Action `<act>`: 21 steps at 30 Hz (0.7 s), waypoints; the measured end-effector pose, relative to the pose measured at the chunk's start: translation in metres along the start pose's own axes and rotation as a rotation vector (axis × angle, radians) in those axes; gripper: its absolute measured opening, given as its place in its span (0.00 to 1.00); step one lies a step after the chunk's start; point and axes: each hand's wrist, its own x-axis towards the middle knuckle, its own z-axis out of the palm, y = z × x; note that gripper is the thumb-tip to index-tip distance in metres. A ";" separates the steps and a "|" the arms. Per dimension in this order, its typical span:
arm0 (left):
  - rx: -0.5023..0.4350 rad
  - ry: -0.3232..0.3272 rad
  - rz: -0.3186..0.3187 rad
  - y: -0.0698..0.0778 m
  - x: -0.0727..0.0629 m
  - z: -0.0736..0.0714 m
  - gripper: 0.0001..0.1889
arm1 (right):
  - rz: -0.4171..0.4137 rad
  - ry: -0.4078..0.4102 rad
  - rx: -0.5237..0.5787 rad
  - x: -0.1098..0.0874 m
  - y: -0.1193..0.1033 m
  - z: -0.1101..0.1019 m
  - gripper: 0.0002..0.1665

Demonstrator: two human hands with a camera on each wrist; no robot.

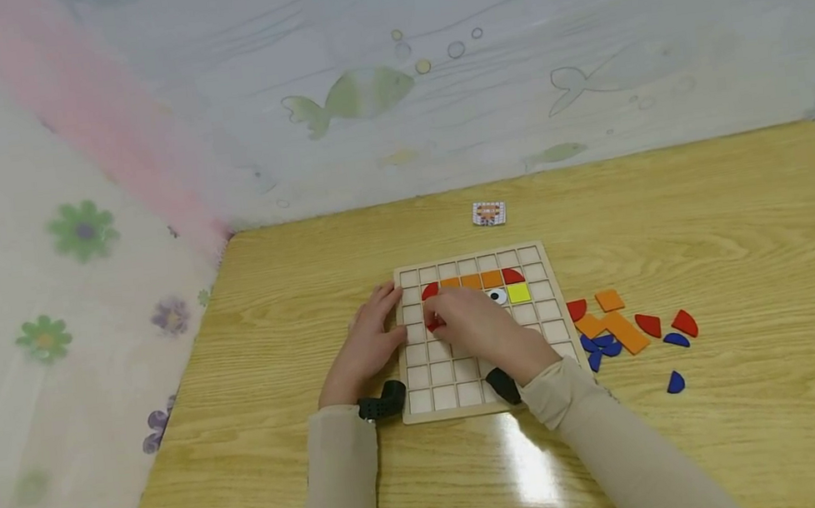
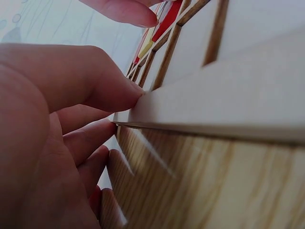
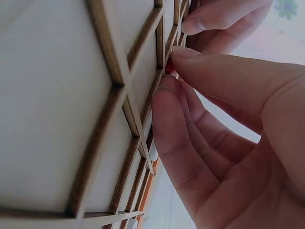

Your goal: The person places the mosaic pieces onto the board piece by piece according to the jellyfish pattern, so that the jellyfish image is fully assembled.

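At a wood-grain table, we see a person's right hand reach across a gridded board, thumb and fingertips pinching a small red piece at the second column from the left. Whether the piece is fully seated, we cannot tell. Against the board's left edge rests the left hand, fingers relaxed and slightly apart, holding nothing, its thumb touching the rim. Toward the board's far side, we note three orange squares in a row between two red corner pieces, with an eye tile beside a yellow square just below. Loose red, orange and blue pieces lie right of the board, some touching, while a small printed card lies behind it.
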 end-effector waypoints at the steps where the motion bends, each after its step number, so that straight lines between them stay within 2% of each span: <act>1: 0.000 0.000 -0.001 0.000 0.000 0.000 0.31 | 0.002 -0.002 0.002 0.000 0.000 0.000 0.05; 11: -0.008 0.011 -0.002 0.000 0.002 0.002 0.31 | 0.024 -0.020 0.116 -0.005 0.015 -0.011 0.04; 15: -0.006 0.010 -0.017 -0.001 0.003 0.003 0.31 | 0.019 -0.022 0.122 -0.014 0.026 -0.019 0.06; 21: 0.000 0.004 -0.037 0.001 0.001 0.002 0.31 | -0.023 0.018 0.099 -0.029 0.043 -0.029 0.07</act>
